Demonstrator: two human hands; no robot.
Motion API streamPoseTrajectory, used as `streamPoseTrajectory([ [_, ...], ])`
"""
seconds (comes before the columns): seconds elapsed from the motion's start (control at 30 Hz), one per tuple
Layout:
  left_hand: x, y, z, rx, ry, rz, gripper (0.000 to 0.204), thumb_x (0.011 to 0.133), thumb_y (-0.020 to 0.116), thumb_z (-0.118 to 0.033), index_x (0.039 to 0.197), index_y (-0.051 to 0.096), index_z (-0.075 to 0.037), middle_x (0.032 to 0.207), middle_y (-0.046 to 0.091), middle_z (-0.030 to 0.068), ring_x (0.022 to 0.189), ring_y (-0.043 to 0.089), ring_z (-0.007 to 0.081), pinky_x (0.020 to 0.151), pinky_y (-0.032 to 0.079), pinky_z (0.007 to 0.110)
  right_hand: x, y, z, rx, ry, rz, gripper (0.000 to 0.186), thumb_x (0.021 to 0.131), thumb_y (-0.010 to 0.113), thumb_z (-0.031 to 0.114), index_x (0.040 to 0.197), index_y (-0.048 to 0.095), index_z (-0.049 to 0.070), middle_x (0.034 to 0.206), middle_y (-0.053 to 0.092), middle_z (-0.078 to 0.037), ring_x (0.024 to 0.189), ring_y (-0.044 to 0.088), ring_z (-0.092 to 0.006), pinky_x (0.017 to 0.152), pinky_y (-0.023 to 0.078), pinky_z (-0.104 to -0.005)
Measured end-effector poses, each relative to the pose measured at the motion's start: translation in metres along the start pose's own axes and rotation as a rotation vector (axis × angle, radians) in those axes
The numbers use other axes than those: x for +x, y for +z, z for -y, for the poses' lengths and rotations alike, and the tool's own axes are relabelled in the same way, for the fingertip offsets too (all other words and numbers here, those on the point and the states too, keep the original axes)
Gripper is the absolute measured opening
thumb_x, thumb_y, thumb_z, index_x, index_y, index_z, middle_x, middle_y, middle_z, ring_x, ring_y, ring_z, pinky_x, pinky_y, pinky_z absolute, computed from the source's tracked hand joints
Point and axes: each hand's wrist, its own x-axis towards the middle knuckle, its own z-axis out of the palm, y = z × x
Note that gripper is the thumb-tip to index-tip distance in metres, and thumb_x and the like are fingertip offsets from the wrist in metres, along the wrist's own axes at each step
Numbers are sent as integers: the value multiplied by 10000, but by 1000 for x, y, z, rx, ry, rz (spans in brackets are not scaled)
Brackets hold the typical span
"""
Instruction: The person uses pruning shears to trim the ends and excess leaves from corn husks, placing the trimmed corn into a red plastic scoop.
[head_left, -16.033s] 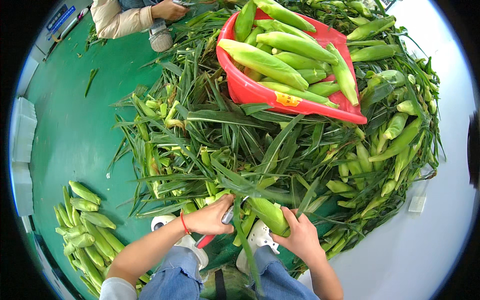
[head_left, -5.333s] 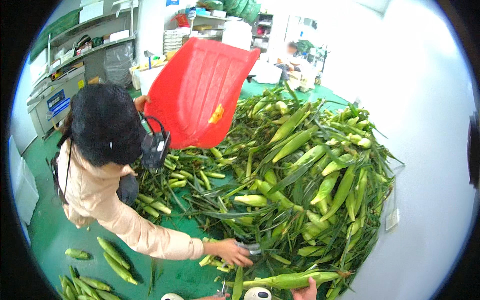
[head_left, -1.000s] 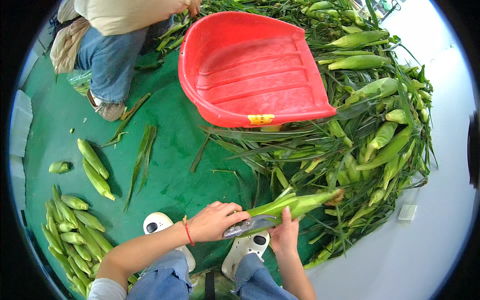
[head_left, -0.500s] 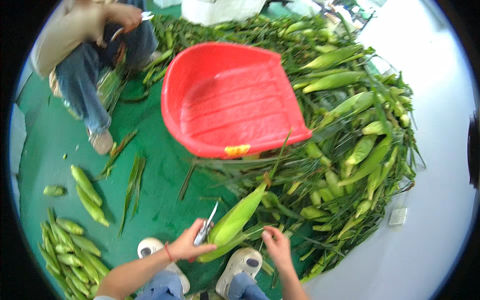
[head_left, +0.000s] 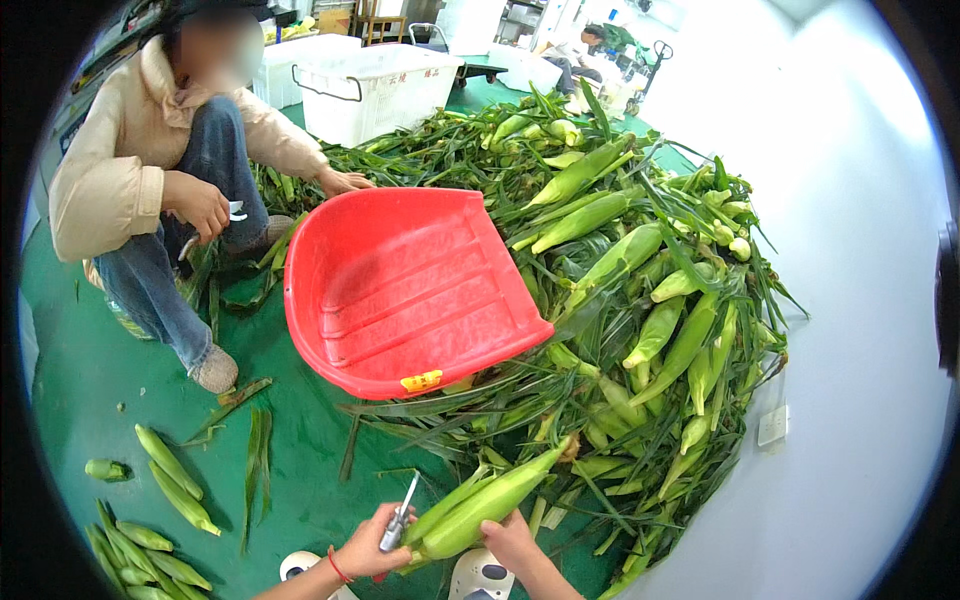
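Note:
An ear of corn (head_left: 490, 510) in its green husk lies slantwise between my hands, its tip pointing away to the right. My left hand (head_left: 368, 545) is closed round its lower end and also holds a grey tool (head_left: 398, 522) with a narrow metal blade pointing up. I cannot make out the tool's exact kind. Against the ear's right side presses my right hand (head_left: 512, 543), thumb on the husk. Just beyond the ear spreads a big heap of unhusked corn (head_left: 640, 330) with long leaves.
A red scoop-shaped plastic tub (head_left: 410, 290) rests against the heap. At left a seated person (head_left: 150, 190) holds a bladed tool, one hand near the tub. Trimmed ears (head_left: 150, 560) lie on the green floor at lower left. White bins (head_left: 380, 95) stand behind; a white wall (head_left: 850, 330) bounds the right.
My view has tilted up, bringing the person and back of the room into sight. My right hand has moved from a leaf beside the ear onto the ear itself. The person's hand now reaches toward the tub.

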Motion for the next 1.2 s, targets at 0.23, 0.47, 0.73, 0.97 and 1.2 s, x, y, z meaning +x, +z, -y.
streamPoseTrajectory([
  [0.23, 12, -9, -11, -313, -115, -121, 614, 707, 664, -79, 1249, 375, -72, 1089, 474, 74, 996, 484, 152, 866, 427, 297, -16, -3, 20, 322, 33, 316, 774, 712, 727, 145, 1364, 312, 182, 1322, 459, -119, 1209, 454, -285, 981, 389, -481],
  [0.47, 5, -6, -18, -106, -43, -189, 666, 700, 690, -164, 1269, 359, -64, 1077, 529, 113, 988, 542, 192, 873, 443, 321, -7, -2, 8, 435, 57, 347, 642, 771, 682, 248, 1320, 350, 205, 1364, 434, -123, 1249, 420, -316, 1028, 339, -519],
  [0.73, -1, -17, -46, 428, 116, -385, 630, 660, 713, -157, 1207, 420, -48, 1019, 555, 124, 936, 549, 271, 850, 429, 397, -24, -4, 42, 501, -156, 11, 490, 738, 730, 380, 1171, 539, 250, 1309, 497, 2, 1238, 432, -303, 1028, 325, -538],
  [0.97, -5, -16, -15, 147, -211, -256, 510, 755, 691, -211, 1177, 448, -56, 1001, 587, 117, 905, 585, 302, 800, 469, 439, -36, -7, 74, 408, -151, 1, 593, 752, 646, 358, 1247, 479, 77, 1225, 529, -108, 1210, 443, -316, 1038, 297, -533],
  [1.2, -28, 28, 44, -1614, -428, 180, 460, 910, 497, -447, 1191, 536, -85, 1136, 604, 157, 1078, 566, 337, 925, 446, 476, -26, 0, 63, 463, -165, -46, 427, 808, 652, 277, 1175, 500, 121, 1219, 539, -74, 1167, 475, -280, 1011, 322, -560],
])
